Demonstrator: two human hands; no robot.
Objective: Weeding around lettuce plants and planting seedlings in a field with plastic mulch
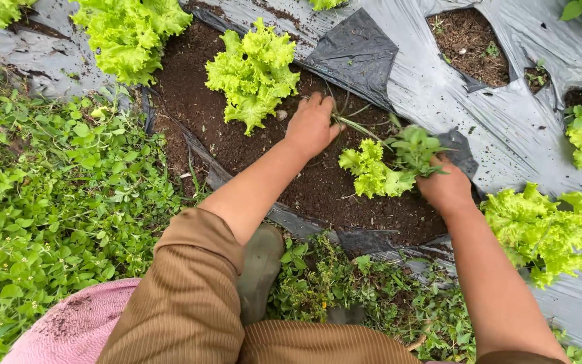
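Head view, left hand (312,125) on dark soil (318,189), grip pinching thin green weed stems (358,127), right hand (444,185) gripping a leafy weed bunch (415,148) just beside a small lettuce (372,172), larger lettuce (254,71) far left, grey plastic mulch (506,128) right

An outdoor vegetable garden: lettuce plants (254,71) growing in dark soil (318,189) through torn plastic mulch sheeting (506,128), weeds (55,195) at left

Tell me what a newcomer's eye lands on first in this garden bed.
Bright green lettuce heads stand out against dark soil in an opening of the grey plastic mulch. At the middle, the left hand presses into the soil while the right hand grips a darker leafy plant beside a small lettuce.
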